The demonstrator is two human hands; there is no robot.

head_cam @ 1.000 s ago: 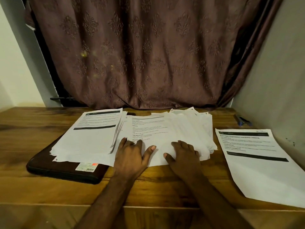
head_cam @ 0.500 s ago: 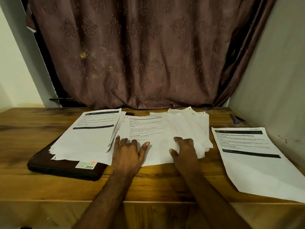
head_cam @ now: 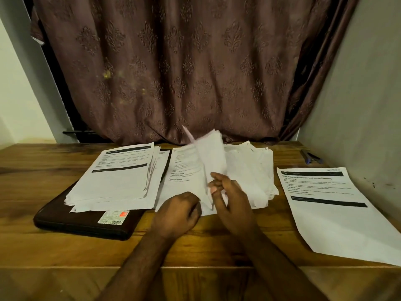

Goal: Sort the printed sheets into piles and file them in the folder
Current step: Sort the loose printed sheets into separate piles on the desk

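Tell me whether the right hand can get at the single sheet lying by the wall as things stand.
Probably yes, once it lets go. The right hand is pinching a lifted sheet from the middle pile; the single sheet lies flat to its right, with only bare table between them.

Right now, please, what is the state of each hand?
Left hand: fingers curled, resting on the middle pile of white printed sheets; its grip cannot be told.
Right hand: pinches a lifted white sheet.
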